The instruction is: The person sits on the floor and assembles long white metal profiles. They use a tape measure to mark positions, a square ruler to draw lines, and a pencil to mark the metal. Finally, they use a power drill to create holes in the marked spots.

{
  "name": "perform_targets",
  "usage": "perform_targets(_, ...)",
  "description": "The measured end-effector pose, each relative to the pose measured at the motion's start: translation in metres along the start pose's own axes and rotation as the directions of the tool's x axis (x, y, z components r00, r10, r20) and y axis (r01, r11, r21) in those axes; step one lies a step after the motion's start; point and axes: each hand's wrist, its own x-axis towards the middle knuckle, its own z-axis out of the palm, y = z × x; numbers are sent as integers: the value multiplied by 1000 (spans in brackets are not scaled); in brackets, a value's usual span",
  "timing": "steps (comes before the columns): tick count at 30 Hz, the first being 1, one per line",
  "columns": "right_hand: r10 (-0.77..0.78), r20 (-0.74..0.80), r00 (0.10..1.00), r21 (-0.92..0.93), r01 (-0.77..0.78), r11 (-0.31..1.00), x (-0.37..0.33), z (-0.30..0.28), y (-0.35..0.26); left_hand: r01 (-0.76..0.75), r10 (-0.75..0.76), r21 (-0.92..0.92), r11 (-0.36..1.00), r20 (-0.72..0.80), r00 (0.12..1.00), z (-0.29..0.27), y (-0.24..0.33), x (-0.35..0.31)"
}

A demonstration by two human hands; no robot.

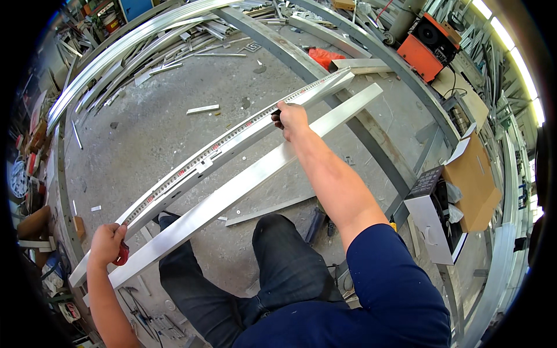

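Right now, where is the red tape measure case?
In the head view, the red case is at lower left, in the left hand, by the left end of the lower silvery bar.

This is a metal workshop. Metal strips [130, 68] heap at far left (offcuts [203, 109] litter the floor [145, 130]); an orange machine [419, 55] stands far right.

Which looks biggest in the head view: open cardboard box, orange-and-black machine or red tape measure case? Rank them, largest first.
1. Open cardboard box
2. Orange-and-black machine
3. Red tape measure case, partly covered by the left hand
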Motion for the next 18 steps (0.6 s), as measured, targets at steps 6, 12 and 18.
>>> perform_targets(6,63,50,997,-17,-62,998,-10,7,-4,45,-45,-1,999,13,999,-5,-2,5)
perform_targets(12,96,117,988,-65,-89,994,-1,8,1,7,-2,93,996,-56,998,-5,-4,23)
perform_targets(18,92,188,978,-242,-45,969,-6,-1,-5,88,-77,142,986,-82,994,-13,-5,42)
